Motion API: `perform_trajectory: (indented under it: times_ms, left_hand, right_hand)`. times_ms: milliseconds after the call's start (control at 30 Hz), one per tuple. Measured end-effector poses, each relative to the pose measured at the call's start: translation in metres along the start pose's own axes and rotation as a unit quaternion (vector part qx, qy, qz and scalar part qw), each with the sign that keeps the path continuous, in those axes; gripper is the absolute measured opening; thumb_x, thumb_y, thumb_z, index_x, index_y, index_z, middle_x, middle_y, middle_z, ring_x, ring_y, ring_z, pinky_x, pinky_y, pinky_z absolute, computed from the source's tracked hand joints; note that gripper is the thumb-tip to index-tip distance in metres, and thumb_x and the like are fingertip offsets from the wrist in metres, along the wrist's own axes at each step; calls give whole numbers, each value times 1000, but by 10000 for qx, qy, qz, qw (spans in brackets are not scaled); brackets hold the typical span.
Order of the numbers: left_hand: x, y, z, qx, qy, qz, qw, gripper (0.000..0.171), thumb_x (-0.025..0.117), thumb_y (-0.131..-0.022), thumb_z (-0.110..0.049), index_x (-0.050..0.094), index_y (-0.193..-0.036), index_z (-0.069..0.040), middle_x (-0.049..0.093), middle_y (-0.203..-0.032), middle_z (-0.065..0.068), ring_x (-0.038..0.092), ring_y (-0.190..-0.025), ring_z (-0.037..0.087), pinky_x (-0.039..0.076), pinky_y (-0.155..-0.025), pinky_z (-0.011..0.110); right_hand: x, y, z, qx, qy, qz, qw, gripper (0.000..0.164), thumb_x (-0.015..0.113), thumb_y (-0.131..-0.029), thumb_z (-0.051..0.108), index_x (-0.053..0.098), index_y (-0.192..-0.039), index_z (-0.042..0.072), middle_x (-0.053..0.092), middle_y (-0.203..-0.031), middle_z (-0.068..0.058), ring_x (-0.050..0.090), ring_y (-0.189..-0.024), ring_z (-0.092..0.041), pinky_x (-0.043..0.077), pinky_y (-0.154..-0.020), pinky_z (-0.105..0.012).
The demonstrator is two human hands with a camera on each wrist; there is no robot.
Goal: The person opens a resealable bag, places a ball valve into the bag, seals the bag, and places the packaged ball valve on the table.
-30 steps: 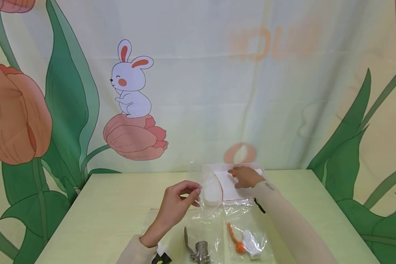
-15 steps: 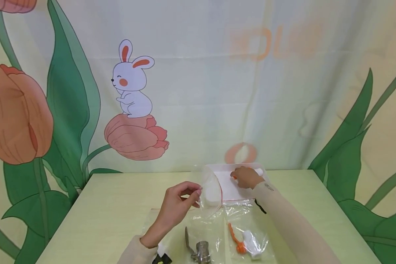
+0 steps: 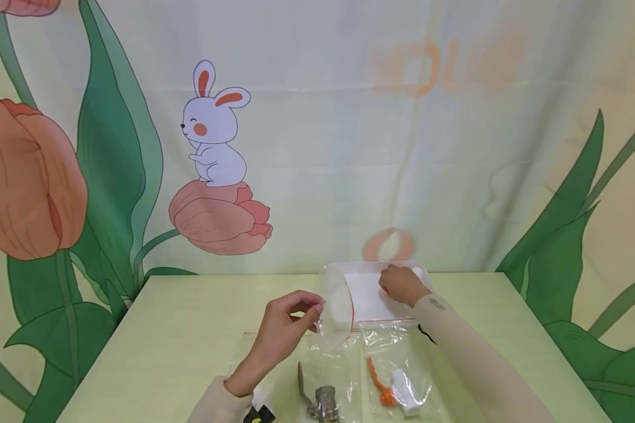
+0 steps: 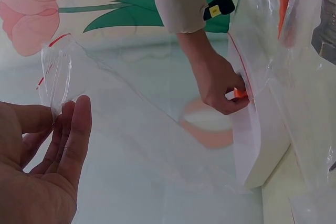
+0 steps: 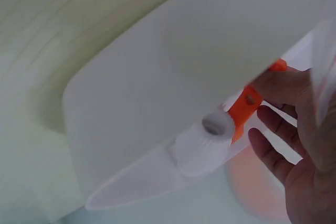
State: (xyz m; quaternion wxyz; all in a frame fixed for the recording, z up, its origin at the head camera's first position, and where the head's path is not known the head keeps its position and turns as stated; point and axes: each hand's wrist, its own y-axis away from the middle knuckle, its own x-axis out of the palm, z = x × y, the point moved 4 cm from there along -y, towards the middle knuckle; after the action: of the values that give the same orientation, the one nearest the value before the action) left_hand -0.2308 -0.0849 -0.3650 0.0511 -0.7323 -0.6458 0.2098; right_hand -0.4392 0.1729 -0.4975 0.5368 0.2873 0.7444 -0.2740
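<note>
Between thumb and fingers, my left hand pinches the edge of a clear zip-lock bag with a red line along its mouth. The bag's open film spreads over the left part of a white plastic bin. My right hand reaches into that bin. In the right wrist view its thumb and index finger grip the orange handle of a white plastic ball valve, while the other fingers are spread. The valve's ribbed round end points toward that camera. From the head view the handle is hidden behind the hand.
In front of the bin, a clear bag holds a metal lever valve. Beside it lies another bag with a white valve with an orange handle. A printed curtain hangs behind the table.
My right hand has moved slightly right inside the bin, and its fingers have closed on the orange handle. My left hand still holds the bag's edge in nearly the same place.
</note>
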Motion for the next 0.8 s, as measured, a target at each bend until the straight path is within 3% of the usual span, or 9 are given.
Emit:
perform_trajectory:
  times_ms: [267, 500, 667, 800]
  left_hand:
    - [-1, 0, 2, -21, -94, -4, 10000, 14, 64, -92, 0, 69, -103, 6, 69, -88, 24, 69, -70, 30, 61, -64, 43]
    - [-2, 0, 0, 56, -143, -67, 9999, 12, 64, -91, 0, 69, -102, 4, 69, -87, 25, 69, -67, 27, 61, -63, 40]
    - [-1, 0, -1, 86, -94, -102, 9999, 11, 64, -91, 0, 70, -101, 2, 69, -88, 26, 69, -67, 24, 61, -63, 39]
    - [-1, 1, -1, 42, -72, -136, 9999, 12, 65, -91, 1, 69, -101, 5, 69, -88, 25, 69, -69, 25, 61, -63, 41]
  right_hand:
    - [-14, 2, -6, 42, 549, -231, 9982, 11, 72, -86, 5, 68, -90, 15, 64, -87, 0, 60, -82, -17, 55, -67, -29]
    - [-34, 7, -13, 180, 516, -627, 9965, 23, 68, -87, 1, 66, -106, 12, 68, -95, -4, 63, -82, -21, 56, -64, -33]
    - [-46, 11, -16, 327, 642, -685, 9951, 27, 73, -81, 0, 63, -104, 10, 64, -86, -5, 59, -72, -20, 51, -56, -31]
    - [-57, 14, -14, 509, 430, -798, 9946, 26, 74, -80, -1, 61, -101, 7, 63, -81, -6, 59, -65, -20, 51, -55, -30]
